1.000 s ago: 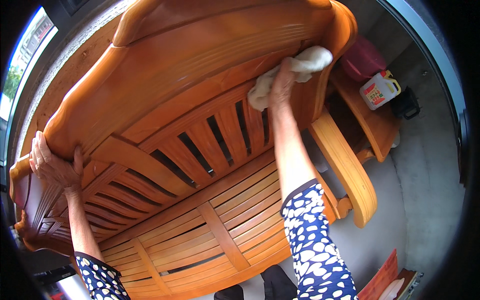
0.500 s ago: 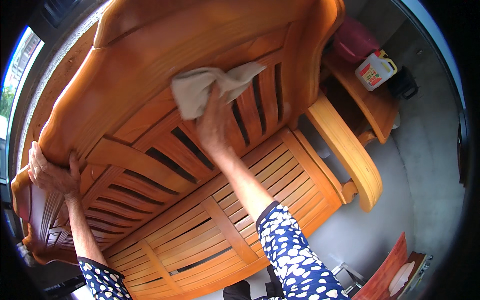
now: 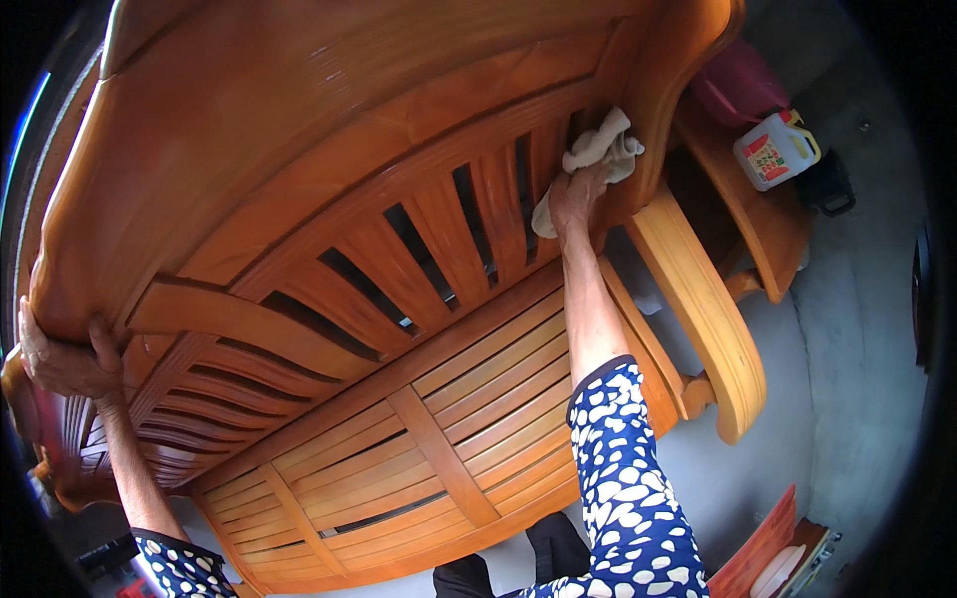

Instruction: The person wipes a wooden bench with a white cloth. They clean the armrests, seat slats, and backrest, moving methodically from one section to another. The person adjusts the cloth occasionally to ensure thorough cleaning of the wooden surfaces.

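Note:
A slatted wooden bench (image 3: 449,299) with a tall curved backrest fills most of the view. My right hand (image 3: 575,199) grips a pale beige cloth (image 3: 605,147), bunched against the right end of the backrest, close to the last upright slat. Part of the cloth hangs below the fingers. At the far left, my left hand (image 3: 70,359) is wrapped over the edge of the backrest, thumb on the front face and fingers around the outer side.
The bench's armrest (image 3: 703,319) juts out at the right. Beyond it, a wooden side table (image 3: 743,214) holds a white jug with a yellow handle (image 3: 776,149), a dark mug-like container (image 3: 829,184) and a pink-red container (image 3: 738,85). A reddish board (image 3: 753,548) stands at lower right.
My right hand has carried the cloth rightward from the middle of the backrest to its right end, and the cloth is more bunched. My left hand keeps its hold on the edge.

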The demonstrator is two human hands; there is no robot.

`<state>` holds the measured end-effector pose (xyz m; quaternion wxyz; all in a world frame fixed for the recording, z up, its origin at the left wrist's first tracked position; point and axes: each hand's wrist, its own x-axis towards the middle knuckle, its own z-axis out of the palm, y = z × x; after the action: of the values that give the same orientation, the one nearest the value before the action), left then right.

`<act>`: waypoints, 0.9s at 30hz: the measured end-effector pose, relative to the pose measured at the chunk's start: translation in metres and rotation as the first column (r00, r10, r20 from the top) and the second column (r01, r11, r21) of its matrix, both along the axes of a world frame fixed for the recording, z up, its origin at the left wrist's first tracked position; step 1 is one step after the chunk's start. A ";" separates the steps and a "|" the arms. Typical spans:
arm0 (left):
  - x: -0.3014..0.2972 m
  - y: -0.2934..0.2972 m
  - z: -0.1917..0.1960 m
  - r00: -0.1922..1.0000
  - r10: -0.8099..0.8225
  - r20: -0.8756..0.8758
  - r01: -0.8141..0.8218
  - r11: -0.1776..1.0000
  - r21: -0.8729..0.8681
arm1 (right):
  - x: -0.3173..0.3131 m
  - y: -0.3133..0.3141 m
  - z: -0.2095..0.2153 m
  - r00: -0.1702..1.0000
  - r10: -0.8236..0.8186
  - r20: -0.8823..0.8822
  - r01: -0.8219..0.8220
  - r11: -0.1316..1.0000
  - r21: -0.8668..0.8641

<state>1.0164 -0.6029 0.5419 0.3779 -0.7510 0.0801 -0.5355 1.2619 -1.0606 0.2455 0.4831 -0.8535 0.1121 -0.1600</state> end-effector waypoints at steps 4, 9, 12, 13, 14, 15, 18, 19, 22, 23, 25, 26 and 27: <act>0.005 -0.004 -0.006 0.999 -0.021 0.027 0.022 1.000 -0.010 | -0.011 -0.010 -0.040 0.956 -0.258 -0.139 0.270 0.960 0.073; -0.003 0.010 -0.004 1.000 0.004 0.010 -0.004 0.999 -0.033 | -0.042 0.001 -0.077 0.863 -0.230 -0.451 0.487 0.615 0.620; 0.009 0.011 -0.005 1.000 -0.002 0.007 0.003 0.996 -0.084 | -0.033 -0.036 -0.159 0.867 -0.153 -0.474 0.496 0.355 0.792; 0.009 0.016 -0.001 1.000 0.017 0.000 -0.017 0.996 -0.084 | -0.033 -0.038 -0.177 0.870 -0.129 -0.475 0.492 0.269 0.828; 0.012 0.014 -0.003 1.000 0.003 0.004 -0.003 0.997 -0.082 | -0.035 -0.040 -0.185 0.873 -0.104 -0.477 0.488 0.182 0.854; 0.000 0.015 0.006 0.999 0.042 -0.021 -0.042 0.999 -0.025 | -0.048 0.006 -0.146 0.821 -0.085 -0.565 0.571 0.165 0.804; 0.010 -0.011 -0.002 0.997 -0.074 -0.007 0.073 0.997 -0.028 | -0.058 0.019 -0.076 0.881 -0.152 -0.448 0.469 0.397 0.789; 0.008 -0.011 0.000 0.997 -0.082 -0.010 0.081 0.996 -0.039 | -0.055 0.025 -0.059 0.901 -0.157 -0.403 0.427 0.472 0.771; 0.008 -0.013 -0.001 0.997 -0.076 0.001 0.076 0.994 -0.073 | -0.043 0.035 -0.025 0.952 -0.169 -0.255 0.300 0.685 0.664; 0.008 -0.013 -0.003 0.998 -0.064 0.001 0.064 0.995 -0.076 | -0.038 0.044 -0.020 0.968 -0.166 -0.188 0.246 0.775 0.581; 0.012 -0.016 -0.006 0.995 -0.095 0.017 0.096 0.992 -0.080 | -0.034 0.057 -0.004 0.995 -0.101 0.012 0.084 0.881 0.465; 0.014 -0.016 -0.008 0.994 -0.108 0.023 0.109 0.991 -0.082 | -0.036 0.066 0.008 0.990 -0.033 0.137 -0.029 0.902 0.431; 0.012 -0.015 -0.008 0.995 -0.098 0.024 0.100 0.992 -0.080 | -0.047 0.083 0.031 0.995 -0.001 0.102 -0.030 0.952 0.305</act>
<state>1.0285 -0.6176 0.5337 0.3210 -0.7552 0.0917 -0.5641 1.2150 -0.9774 0.2766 0.6157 -0.7600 0.1046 -0.1798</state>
